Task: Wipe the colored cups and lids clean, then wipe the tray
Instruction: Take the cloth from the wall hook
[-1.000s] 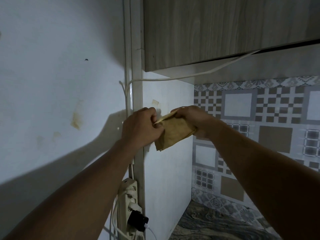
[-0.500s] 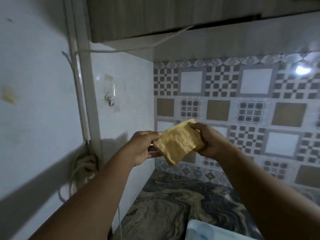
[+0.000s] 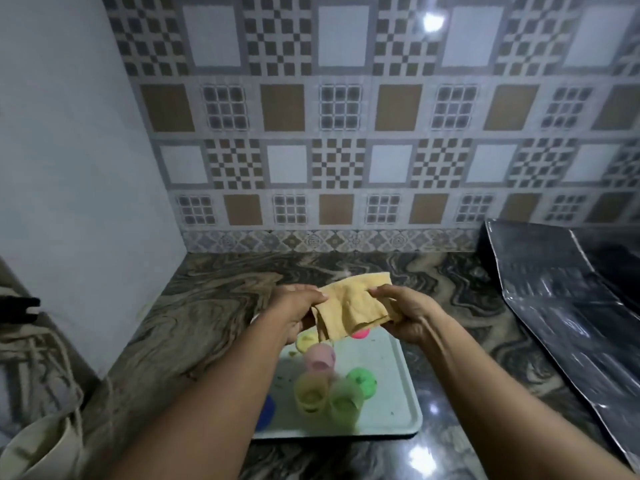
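Both hands hold a yellow cloth (image 3: 349,308) in the air above the far end of a pale tray (image 3: 391,382). The left hand (image 3: 298,311) has its grip clenched on the cloth's left edge; the right hand (image 3: 407,315) has its grip clenched on the right edge, thumb on top. The cloth hangs folded and slack between them, its lower corner drooping toward the tray. The tray rests flat on the marbled bench (image 3: 214,306), its near edge close to the bench front. On the tray stand three translucent cups, close together: a pink cup (image 3: 320,356) farthest back, a yellow cup (image 3: 311,393) and a green cup (image 3: 346,400) side by side nearer the viewer. A green lid (image 3: 362,381) lies just right of the cups. A pink lid (image 3: 360,334) is partly hidden under the cloth, and a yellow lid (image 3: 306,341) lies beside the left wrist. A blue lid (image 3: 266,412) shows at the tray's left edge, partly covered by the left forearm. Small specks of residue mark the tray surface. A sheet of dark foil (image 3: 561,306) covers the right side of the bench, well apart from the tray. Patterned wall tiles (image 3: 346,133) stand behind.
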`<move>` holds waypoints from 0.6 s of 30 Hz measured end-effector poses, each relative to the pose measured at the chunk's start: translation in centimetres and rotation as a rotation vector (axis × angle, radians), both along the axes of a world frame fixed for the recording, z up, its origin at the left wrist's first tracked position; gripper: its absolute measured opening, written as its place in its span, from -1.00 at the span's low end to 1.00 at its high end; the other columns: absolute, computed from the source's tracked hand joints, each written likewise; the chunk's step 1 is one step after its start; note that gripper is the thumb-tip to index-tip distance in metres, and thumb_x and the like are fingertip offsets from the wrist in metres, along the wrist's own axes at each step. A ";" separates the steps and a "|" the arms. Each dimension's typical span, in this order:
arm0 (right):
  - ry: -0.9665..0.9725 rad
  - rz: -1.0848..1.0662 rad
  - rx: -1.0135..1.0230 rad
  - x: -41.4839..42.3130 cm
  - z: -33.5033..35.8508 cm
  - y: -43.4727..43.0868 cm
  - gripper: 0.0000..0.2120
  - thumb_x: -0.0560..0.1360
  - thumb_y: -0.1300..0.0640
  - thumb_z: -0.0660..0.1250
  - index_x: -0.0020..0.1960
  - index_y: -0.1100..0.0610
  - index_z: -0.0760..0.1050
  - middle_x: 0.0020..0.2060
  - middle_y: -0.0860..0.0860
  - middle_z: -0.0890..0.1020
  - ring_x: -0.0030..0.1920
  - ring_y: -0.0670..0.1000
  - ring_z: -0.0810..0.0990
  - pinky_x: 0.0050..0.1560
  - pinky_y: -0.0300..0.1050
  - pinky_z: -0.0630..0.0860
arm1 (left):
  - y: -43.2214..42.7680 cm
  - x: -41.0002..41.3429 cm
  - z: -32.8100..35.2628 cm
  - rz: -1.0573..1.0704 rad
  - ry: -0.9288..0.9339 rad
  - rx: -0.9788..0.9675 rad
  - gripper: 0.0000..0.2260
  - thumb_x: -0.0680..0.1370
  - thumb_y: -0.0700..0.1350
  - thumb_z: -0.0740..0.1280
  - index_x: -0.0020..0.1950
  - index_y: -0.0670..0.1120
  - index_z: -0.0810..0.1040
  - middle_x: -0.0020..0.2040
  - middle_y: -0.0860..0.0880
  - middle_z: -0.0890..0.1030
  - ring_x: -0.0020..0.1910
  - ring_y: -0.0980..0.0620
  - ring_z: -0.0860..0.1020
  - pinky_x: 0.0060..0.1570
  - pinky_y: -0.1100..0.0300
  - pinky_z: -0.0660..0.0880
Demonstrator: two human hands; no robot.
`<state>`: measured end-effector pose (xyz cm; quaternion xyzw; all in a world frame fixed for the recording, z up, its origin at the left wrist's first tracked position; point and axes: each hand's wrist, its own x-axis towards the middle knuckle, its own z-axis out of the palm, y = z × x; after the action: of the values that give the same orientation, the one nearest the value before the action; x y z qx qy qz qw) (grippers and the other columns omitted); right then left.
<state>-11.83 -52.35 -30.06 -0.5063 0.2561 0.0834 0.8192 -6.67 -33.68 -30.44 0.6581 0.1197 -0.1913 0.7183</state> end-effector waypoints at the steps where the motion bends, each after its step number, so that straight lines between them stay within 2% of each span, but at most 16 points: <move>1: -0.060 -0.039 -0.057 -0.4 0.3 -0.6 -0.89 0.51 0.39 0.31 -0.07 0.25 0.59 -0.28 0.16 0.68 -0.37 0.08 0.66 -0.36 -0.08 0.61 | -1.2 -0.4 0.4 -0.003 -0.033 0.026 -0.85 0.49 -0.41 0.43 -0.08 -0.19 0.54 -0.23 -0.16 0.61 -0.34 -0.01 0.61 -0.50 0.20 0.56; 4: -0.276 -0.096 -0.289 -1.3 1.6 -0.7 -0.82 0.49 0.39 0.31 0.00 0.21 0.61 -0.15 0.19 0.67 -0.22 0.12 0.63 -0.28 -0.07 0.55 | -3.7 -0.6 2.3 -0.009 -0.138 0.081 -0.84 0.48 -0.37 0.46 -0.01 -0.20 0.57 -0.18 -0.17 0.64 -0.28 -0.04 0.62 -0.48 0.22 0.56; 7: -0.436 -0.161 -0.635 -1.8 2.7 0.6 -0.75 0.49 0.37 0.29 -0.09 0.05 0.61 -0.20 0.10 0.68 -0.28 0.03 0.60 -0.34 -0.13 0.53 | -5.5 -0.2 4.5 -0.028 -0.243 0.140 -0.85 0.45 -0.34 0.46 -0.10 -0.13 0.58 -0.09 -0.21 0.67 -0.16 -0.13 0.66 -0.18 0.03 0.66; 9: -0.501 -0.181 -0.745 -1.5 2.8 1.4 -0.72 0.46 0.34 0.26 -0.07 0.00 0.61 -0.24 0.06 0.68 -0.27 0.08 0.63 -0.27 -0.05 0.60 | -6.0 -0.2 6.1 -0.045 -0.283 0.148 -0.85 0.45 -0.36 0.42 -0.10 -0.13 0.58 -0.15 -0.19 0.65 -0.26 -0.09 0.65 -0.33 0.08 0.62; 11: -0.478 -0.219 -0.738 -1.0 2.7 1.9 -0.72 0.42 0.28 0.23 -0.10 -0.05 0.60 -0.25 0.07 0.68 -0.23 0.21 0.67 -0.25 0.14 0.67 | -5.8 -0.1 7.3 -0.046 -0.325 0.188 -0.87 0.44 -0.34 0.41 -0.10 -0.15 0.60 -0.21 -0.14 0.65 -0.33 -0.03 0.63 -0.43 0.15 0.58; 13: -0.367 -0.283 -0.694 0.1 2.3 1.7 -0.69 0.43 0.32 0.19 -0.15 -0.06 0.57 -0.22 0.10 0.68 -0.17 0.26 0.68 -0.21 0.27 0.66 | -4.8 1.0 7.6 -0.031 -0.388 0.309 -0.90 0.42 -0.27 0.41 -0.10 -0.13 0.64 -0.18 -0.09 0.67 -0.24 -0.01 0.63 -0.25 0.10 0.65; 15: -0.270 -0.285 -0.678 1.0 1.7 0.9 -0.68 0.45 0.38 0.16 -0.15 0.01 0.55 -0.23 0.13 0.66 -0.22 0.22 0.66 -0.25 0.16 0.67 | -3.3 2.1 7.4 -0.030 -0.419 0.418 -0.88 0.39 -0.22 0.42 -0.10 -0.09 0.66 -0.14 -0.05 0.68 -0.14 0.00 0.62 -0.06 0.10 0.63; 17: -0.208 -0.250 -0.687 1.8 1.2 0.6 -0.69 0.46 0.40 0.14 -0.15 0.07 0.56 -0.25 0.15 0.62 -0.29 0.14 0.60 -0.31 0.03 0.63 | -2.0 3.3 6.8 -0.097 -0.397 0.485 -0.87 0.39 -0.25 0.43 -0.09 -0.12 0.67 -0.12 -0.06 0.68 -0.12 -0.01 0.62 -0.07 0.10 0.63; 18: -0.189 -0.238 -0.704 2.2 1.0 0.7 -0.69 0.45 0.40 0.13 -0.15 0.09 0.57 -0.26 0.15 0.62 -0.29 0.14 0.60 -0.29 0.07 0.65 | -1.6 3.8 6.4 -0.140 -0.372 0.504 -0.87 0.40 -0.27 0.43 -0.07 -0.16 0.66 -0.11 -0.08 0.68 -0.13 -0.01 0.62 -0.14 0.12 0.63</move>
<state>-9.61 -51.69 -29.08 -0.7288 0.2494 -0.1523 0.6192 -2.86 -35.29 -24.07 0.8456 -0.0154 -0.0810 0.5274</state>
